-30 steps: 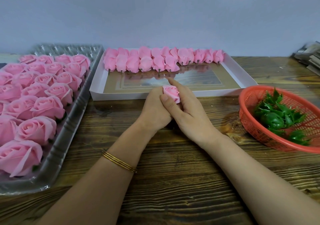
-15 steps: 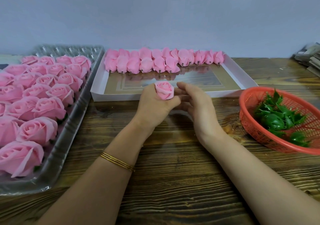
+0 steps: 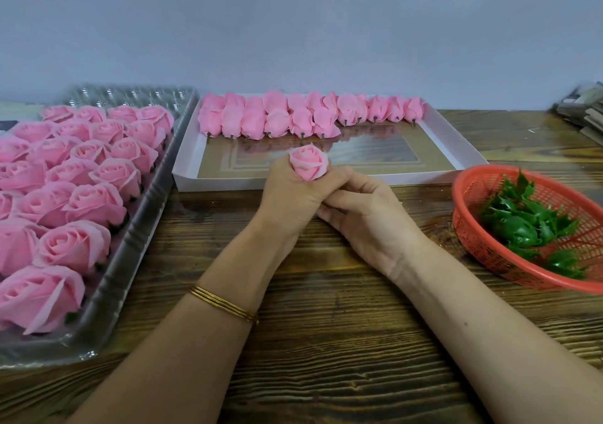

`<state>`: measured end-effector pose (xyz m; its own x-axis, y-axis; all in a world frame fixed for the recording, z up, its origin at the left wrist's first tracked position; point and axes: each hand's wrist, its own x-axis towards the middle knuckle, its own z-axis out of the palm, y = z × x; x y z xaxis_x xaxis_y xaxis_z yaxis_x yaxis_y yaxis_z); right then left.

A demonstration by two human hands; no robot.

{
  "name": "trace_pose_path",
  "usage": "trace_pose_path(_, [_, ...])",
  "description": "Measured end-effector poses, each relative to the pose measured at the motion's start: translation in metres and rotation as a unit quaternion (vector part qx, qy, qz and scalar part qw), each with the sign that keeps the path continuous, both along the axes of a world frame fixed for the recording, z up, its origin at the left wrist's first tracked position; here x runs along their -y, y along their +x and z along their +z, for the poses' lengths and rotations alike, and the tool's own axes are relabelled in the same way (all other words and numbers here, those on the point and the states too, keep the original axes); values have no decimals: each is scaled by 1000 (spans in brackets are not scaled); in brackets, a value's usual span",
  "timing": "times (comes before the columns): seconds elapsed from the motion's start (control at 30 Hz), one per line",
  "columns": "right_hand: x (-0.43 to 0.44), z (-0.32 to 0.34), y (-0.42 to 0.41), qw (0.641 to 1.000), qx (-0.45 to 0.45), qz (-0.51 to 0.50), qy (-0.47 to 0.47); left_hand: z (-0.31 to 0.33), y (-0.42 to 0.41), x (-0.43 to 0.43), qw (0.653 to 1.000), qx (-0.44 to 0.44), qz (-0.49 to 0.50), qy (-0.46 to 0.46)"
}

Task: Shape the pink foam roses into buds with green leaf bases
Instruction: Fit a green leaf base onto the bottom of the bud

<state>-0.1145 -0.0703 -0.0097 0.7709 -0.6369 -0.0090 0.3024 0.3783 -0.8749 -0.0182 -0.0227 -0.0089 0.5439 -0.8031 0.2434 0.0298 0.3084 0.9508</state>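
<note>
My left hand [image 3: 288, 195] grips a pink foam rose [image 3: 308, 162] upright in its fist, petals squeezed into a bud above the fingers. My right hand [image 3: 367, 210] lies against it from the right, fingers curled in under the rose's base, which is hidden. Open pink roses [image 3: 81, 208] fill the clear plastic tray [image 3: 107, 293] on the left. Shaped buds [image 3: 293, 117] lie in rows at the back of the white box lid [image 3: 186, 170]. Green leaf bases [image 3: 522, 224] lie in the red basket [image 3: 463, 205] on the right.
Everything stands on a dark wooden table [image 3: 326, 342] against a pale wall. A stack of papers [image 3: 584, 110] lies at the far right edge. The tray, the box lid and the basket ring my hands on three sides.
My right hand let go of the rose and opened, then curled back in under its base. My left hand turned the rose upright and lifted it slightly.
</note>
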Motion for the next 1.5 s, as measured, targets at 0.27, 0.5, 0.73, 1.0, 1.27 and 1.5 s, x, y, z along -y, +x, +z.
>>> trace_pose_path(0.27, [3,-2,0,998,34,36,48,2,-3,0,998,-47,-34,8])
trace_pose_path(0.5, [2,-1,0,999,6,33,34,-1,0,0,998,-29,-48,26])
trace_pose_path(0.73, [0,0,0,999,1,28,33,-2,5,-1,998,-9,-61,33])
trace_pose_path(1.0, [-1,2,0,999,10,26,35,2,11,-3,994,22,-91,50])
trace_pose_path(1.27, [2,1,0,999,29,22,39,9,16,-4,992,50,-72,94])
trace_pose_path(1.5, [5,-6,-1,996,-24,-30,-76,38,24,-9,971,171,17,164])
